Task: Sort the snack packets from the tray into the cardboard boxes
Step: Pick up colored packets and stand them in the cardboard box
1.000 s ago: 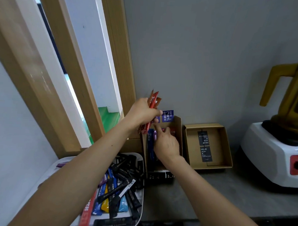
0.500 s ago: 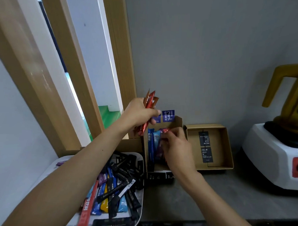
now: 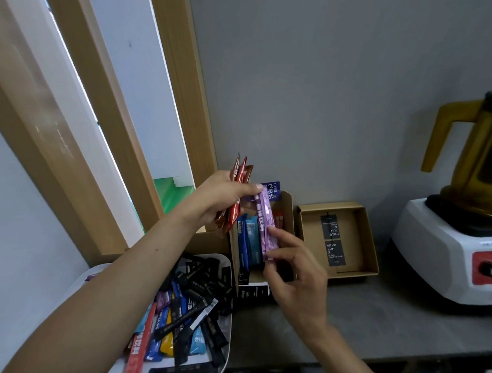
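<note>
Right, head view: left hand (image 3: 222, 196) clenched round fan of red-brown packets (image 3: 240, 172), held upright above left wall of tall cardboard box (image 3: 289, 213); thumb touched top of purple packet (image 3: 265, 224). Right hand (image 3: 300, 279) pinched purple packet's lower end, stick over box opening. Blue packets (image 3: 249, 240) stood inside. Tray (image 3: 226, 326) near left, heaped with mixed packets. Shallow box (image 3: 352, 236) just right, two black packets (image 3: 333, 253) flat inside. Blender (image 3: 444, 257) at right edge.
</note>
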